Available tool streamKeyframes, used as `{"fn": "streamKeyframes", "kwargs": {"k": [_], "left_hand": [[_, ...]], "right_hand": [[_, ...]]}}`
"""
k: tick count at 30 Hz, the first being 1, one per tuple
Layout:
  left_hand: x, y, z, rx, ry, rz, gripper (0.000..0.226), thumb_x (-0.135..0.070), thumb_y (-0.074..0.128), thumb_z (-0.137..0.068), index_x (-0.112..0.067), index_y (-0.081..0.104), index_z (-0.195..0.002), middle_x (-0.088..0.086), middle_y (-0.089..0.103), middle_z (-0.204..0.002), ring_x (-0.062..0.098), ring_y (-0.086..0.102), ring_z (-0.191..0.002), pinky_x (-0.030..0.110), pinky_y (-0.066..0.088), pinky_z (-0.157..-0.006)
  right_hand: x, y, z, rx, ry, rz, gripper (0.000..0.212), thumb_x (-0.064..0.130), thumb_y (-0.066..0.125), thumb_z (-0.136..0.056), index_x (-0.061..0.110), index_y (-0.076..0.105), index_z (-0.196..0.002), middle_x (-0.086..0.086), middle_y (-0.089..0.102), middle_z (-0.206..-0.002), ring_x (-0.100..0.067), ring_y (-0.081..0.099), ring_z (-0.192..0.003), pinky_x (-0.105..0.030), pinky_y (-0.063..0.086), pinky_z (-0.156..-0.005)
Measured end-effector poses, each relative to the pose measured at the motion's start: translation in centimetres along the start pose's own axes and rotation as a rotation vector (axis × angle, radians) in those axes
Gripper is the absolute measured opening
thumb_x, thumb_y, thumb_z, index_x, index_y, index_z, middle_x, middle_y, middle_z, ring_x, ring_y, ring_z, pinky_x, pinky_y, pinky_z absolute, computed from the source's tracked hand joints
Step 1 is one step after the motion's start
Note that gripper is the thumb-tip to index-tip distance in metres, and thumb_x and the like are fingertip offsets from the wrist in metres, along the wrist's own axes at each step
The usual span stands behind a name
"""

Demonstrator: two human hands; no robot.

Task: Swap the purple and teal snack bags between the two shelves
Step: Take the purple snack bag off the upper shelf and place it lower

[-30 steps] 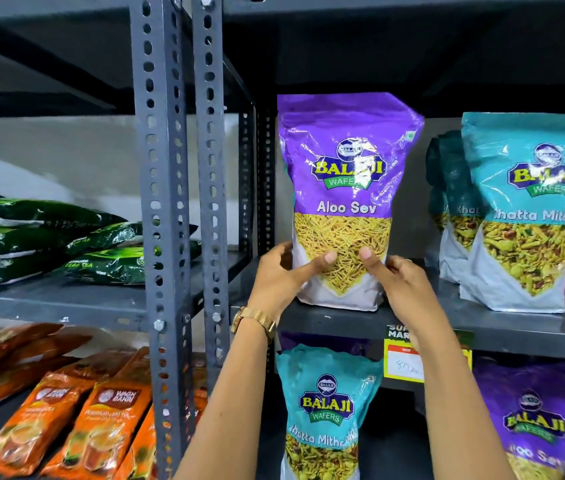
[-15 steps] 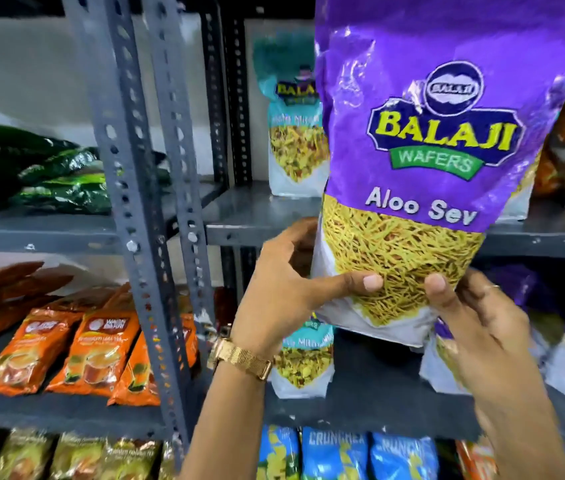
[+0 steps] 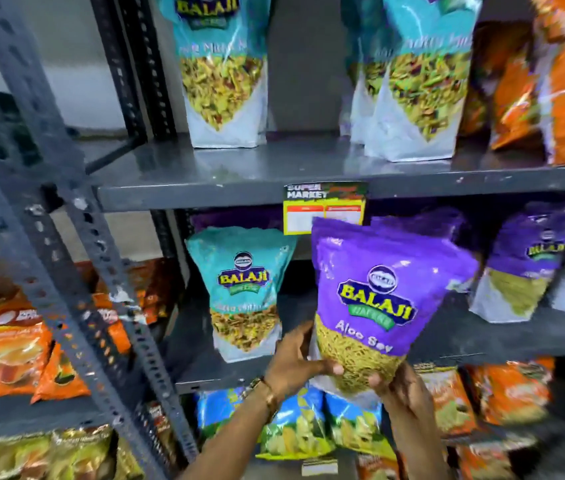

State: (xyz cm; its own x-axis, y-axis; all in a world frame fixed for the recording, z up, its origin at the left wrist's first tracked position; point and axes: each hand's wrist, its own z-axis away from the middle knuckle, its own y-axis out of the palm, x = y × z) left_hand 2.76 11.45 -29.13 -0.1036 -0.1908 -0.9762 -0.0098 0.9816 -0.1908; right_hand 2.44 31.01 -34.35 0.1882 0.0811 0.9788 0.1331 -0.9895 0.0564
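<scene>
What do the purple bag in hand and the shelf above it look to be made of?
Purple bag: probably glossy plastic film, going by its bright glare patches and creases.
Shelf: looks like grey painted metal, with a smooth, dull sheen and small chips along its front edge.

Glossy plastic purple bag (image 3: 383,289); matt metal shelf (image 3: 204,192)

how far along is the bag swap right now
Done: the upper shelf shows only teal bags and orange packs. In hand: both hands, left and right, hold a purple Aloo Sev bag at the lower shelf. Left: set it down, and one teal bag there goes up.
</scene>
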Motion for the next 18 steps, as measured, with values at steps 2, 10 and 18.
{"fn": "streamKeyframes", "kwargs": {"k": [2,10,18], "left_hand": [[1.8,0.3,-1.5,0.047,-0.053,-0.002,0.071,-0.024,0.083,-0.052,-0.027,0.054,-0.117,-0.026,0.072,-0.104,-0.006,0.063,-0.1,0.018,0.051,-0.089],[4.7,-0.4,-7.5,0.002,-0.097,-0.043,0.082,-0.03,0.083,-0.057,-0.017,0.048,-0.13,0.012,0.063,-0.128,0.004,0.063,-0.108,0.027,0.051,-0.098],[5.6,0.2,-9.5,-0.161,-0.108,-0.128,0.075,-0.014,0.07,-0.085,-0.016,0.027,-0.148,-0.003,0.052,-0.132,0.018,0.048,-0.126,0.037,0.039,-0.108]], "right_hand": [[-1.8,0.2,-0.9,-0.052,0.042,0.045,0.052,0.057,0.079,-0.061,0.03,0.068,-0.103,-0.016,0.076,-0.104,-0.015,0.069,-0.089,-0.028,0.055,-0.084],[-4.5,1.9,-6.6,-0.123,0.063,0.132,0.066,0.053,0.068,-0.071,0.012,0.06,-0.122,-0.012,0.073,-0.115,-0.029,0.069,-0.108,-0.033,0.056,-0.089],[-4.6,4.1,-10.7,-0.143,0.027,0.152,0.072,0.061,0.061,-0.061,0.015,0.054,-0.116,-0.007,0.068,-0.105,-0.025,0.064,-0.104,-0.005,0.045,-0.074]]}}
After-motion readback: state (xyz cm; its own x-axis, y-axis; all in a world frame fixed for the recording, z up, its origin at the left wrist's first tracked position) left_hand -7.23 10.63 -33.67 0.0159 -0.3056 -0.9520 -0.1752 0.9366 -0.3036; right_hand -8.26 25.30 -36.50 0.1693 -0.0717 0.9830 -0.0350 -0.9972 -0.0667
